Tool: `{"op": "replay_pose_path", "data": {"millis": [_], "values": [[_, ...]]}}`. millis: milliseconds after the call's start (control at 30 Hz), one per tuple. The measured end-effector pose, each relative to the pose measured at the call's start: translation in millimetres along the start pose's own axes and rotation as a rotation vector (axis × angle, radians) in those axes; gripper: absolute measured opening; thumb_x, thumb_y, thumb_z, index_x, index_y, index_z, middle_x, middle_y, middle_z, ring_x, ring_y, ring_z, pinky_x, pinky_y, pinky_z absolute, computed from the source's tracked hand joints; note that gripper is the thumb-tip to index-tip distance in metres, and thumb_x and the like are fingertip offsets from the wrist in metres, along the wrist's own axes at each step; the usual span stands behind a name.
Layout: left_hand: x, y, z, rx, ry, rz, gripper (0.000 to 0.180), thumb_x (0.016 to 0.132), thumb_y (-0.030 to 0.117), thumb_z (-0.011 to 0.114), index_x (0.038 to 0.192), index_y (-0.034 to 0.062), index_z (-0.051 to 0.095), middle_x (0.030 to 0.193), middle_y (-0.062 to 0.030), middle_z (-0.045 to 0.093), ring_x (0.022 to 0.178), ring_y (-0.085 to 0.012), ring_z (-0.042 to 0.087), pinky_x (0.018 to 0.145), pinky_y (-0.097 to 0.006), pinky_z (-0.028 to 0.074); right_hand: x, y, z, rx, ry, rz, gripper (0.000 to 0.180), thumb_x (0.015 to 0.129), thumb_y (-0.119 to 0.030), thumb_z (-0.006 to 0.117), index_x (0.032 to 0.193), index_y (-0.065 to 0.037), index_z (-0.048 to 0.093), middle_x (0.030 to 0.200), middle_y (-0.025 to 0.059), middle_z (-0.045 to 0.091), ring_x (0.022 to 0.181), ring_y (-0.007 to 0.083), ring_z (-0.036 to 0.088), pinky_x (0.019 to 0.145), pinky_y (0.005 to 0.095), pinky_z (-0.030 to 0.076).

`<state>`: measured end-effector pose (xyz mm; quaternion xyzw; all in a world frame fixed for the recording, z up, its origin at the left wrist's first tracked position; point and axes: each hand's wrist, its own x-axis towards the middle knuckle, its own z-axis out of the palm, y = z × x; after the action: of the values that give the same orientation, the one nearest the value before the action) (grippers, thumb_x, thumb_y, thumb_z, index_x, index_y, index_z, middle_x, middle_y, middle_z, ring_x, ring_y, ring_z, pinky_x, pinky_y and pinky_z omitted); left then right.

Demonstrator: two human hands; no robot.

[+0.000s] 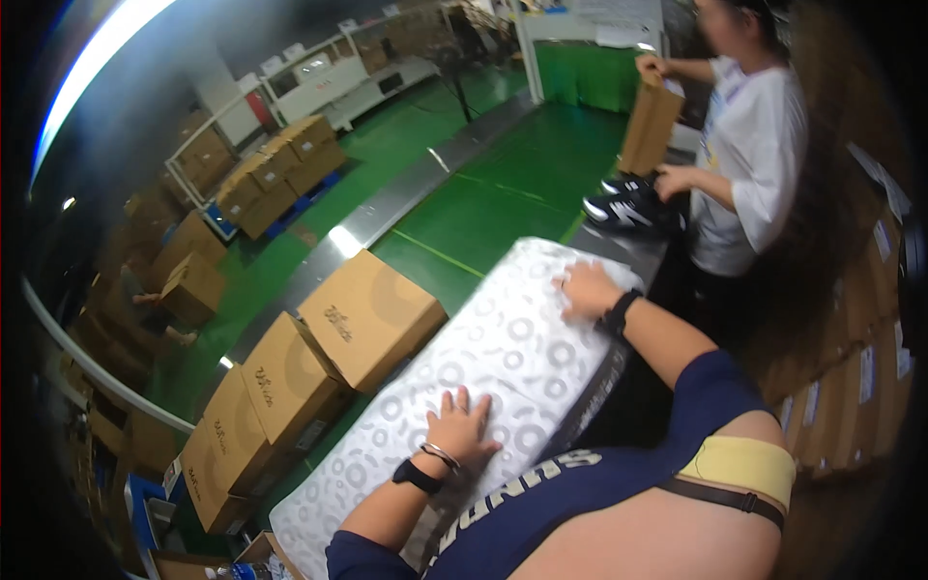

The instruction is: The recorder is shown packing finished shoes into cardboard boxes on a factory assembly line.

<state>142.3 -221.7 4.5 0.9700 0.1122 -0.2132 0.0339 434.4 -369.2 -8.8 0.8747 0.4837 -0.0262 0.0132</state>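
Note:
A long stack of white wrapping paper [503, 348], printed with grey rings and dashes, lies slanting across the space in front of me. My left hand [459, 430] rests on its nearer part, fingers spread, with a bracelet and a dark band at the wrist. Toward the far right end my right hand [587, 290] presses flat on the same paper, fingers apart, a black band on its wrist. Neither hand grips anything. Beside the paper's left edge stands a closed brown shoebox [370, 319].
More brown boxes [290, 377] line up to the left along the green conveyor belt [464, 217]. At the right, a co-worker [749, 145] holds a brown box [652, 121] and touches black sneakers [633, 203]. Stacked cartons [846, 406] stand at my right; a bottle [237, 572] is at lower left.

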Motion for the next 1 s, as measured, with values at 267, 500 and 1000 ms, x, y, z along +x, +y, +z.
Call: {"op": "replay_pose_path", "data": {"millis": [267,500,1000], "values": [[18.4,-8.2,-4.8,0.031,0.132,0.102,0.082,0.065,0.049,0.067,0.131,0.012,0.033,0.127,-0.0246,0.038,0.116,-0.0406,0.038,0.089,-0.046,0.039,-32.6,64.7,33.1,0.215,0.159,0.314,0.055,0.074,-0.045,0.056,0.119,-0.013,0.05,0.117,0.0138,0.048,0.11,0.0317,0.043,0.089,0.047,0.033],[54.2,-75.2,-20.5,-0.007,0.022,-0.363,0.082,0.068,0.057,0.06,0.123,-0.0007,0.04,0.117,-0.025,0.048,0.106,-0.0374,0.049,0.089,-0.041,0.041,-42.0,69.8,31.5,0.344,0.148,0.509,0.089,0.052,-0.043,0.074,0.127,-0.008,0.04,0.119,0.0181,0.045,0.116,0.0326,0.038,0.096,0.0543,0.024],[52.8,-138.6,19.9,-0.391,0.001,-0.491,0.082,0.072,0.056,0.057,0.119,-0.0092,0.038,0.117,-0.0274,0.049,0.108,-0.034,0.049,0.09,-0.038,0.04,-18.7,91.4,41.9,0.552,0.081,0.484,0.102,0.049,-0.055,0.074,0.129,-0.004,0.036,0.121,0.0211,0.046,0.115,0.0352,0.042,0.095,0.0419,0.035]]}}
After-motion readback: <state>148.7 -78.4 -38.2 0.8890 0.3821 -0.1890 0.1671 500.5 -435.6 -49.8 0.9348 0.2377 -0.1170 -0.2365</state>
